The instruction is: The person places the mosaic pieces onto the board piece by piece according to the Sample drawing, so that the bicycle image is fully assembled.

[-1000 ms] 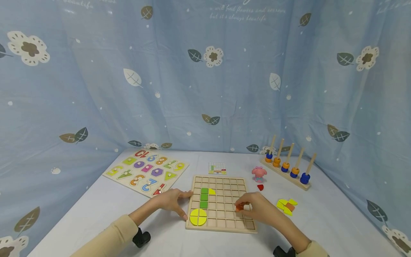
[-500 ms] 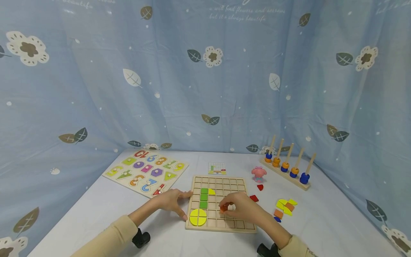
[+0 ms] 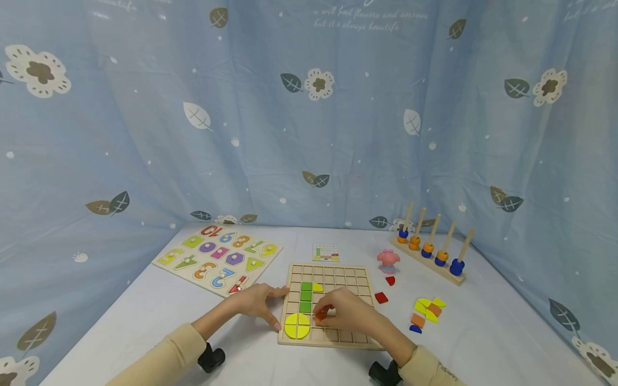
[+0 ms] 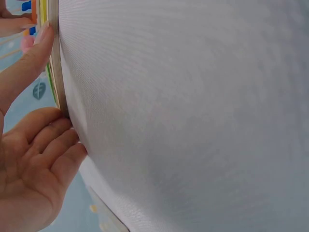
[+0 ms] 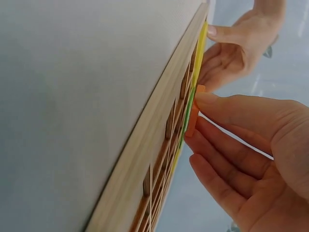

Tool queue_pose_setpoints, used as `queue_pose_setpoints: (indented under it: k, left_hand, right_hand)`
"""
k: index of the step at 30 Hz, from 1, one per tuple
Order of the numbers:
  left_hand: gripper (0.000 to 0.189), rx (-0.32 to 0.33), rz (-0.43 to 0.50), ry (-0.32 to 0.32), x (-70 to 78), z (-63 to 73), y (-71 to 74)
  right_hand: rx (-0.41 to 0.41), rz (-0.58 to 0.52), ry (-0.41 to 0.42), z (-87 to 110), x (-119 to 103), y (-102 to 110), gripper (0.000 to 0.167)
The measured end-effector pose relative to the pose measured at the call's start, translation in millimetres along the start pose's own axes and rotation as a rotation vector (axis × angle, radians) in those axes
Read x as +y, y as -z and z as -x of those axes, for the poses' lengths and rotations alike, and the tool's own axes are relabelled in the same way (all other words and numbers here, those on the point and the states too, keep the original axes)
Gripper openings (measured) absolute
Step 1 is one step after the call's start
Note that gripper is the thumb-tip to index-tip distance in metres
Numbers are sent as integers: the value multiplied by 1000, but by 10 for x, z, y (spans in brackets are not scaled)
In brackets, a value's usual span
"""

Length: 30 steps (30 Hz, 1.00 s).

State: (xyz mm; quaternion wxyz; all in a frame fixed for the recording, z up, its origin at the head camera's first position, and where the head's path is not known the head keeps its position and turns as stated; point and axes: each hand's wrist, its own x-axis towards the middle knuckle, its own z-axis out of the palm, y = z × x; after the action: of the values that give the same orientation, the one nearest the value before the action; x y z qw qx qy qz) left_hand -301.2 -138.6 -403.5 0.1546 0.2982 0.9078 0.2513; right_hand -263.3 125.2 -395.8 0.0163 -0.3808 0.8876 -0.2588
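A wooden grid board (image 3: pixel 347 274) lies in front of me. It bears a column of green square tiles (image 3: pixel 306 295), a yellow quarter-round tile (image 3: pixel 317 287) and a yellow circle made of quarter pieces (image 3: pixel 296 326). Between thumb and fingers, my right hand (image 3: pixel 346 311) pinches an orange square tile (image 5: pixel 194 113), held on edge over the board's left part, just right of the green and yellow tiles. My left hand (image 3: pixel 258 302) rests at the board's left edge, thumb by the near corner and fingers spread farther up; in the left wrist view its thumb (image 4: pixel 29 67) touches the rim.
Right of the board lie red tiles (image 3: pixel 381 297), a cluster of yellow and orange tiles (image 3: pixel 425 307) and a blue tile (image 3: pixel 415 328). Behind stand a pink figurine (image 3: pixel 388 261), a ring-stacking peg rack (image 3: pixel 428 261) and a pattern card (image 3: pixel 325 252). A number puzzle (image 3: pixel 219 260) lies left.
My right hand has moved left across the board with the orange tile, uncovering red, orange and blue tiles on the right. The left hand keeps its place.
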Motion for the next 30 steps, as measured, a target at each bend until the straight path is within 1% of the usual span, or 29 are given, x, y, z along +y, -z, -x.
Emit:
queue_pose_setpoints:
  k: [5, 11, 16, 23, 30]
  left_hand:
    - [89, 2, -10, -11, -9, -4, 2]
    - [88, 3, -4, -24, 4, 0, 12]
    - [88, 2, -1, -28, 11, 1, 17]
    - [88, 0, 4, -12, 18, 8, 14]
    - [88, -6, 5, -17, 3, -4, 8]
  right_hand:
    - [-23, 4, -41, -64, -25, -41, 14]
    - [-21, 16, -71, -97, -28, -76, 15]
    - [-25, 18, -62, -81, -47, -73, 15]
    - [-26, 16, -33, -45, -55, -62, 20]
    - [-25, 25, -52, 1, -50, -31, 24]
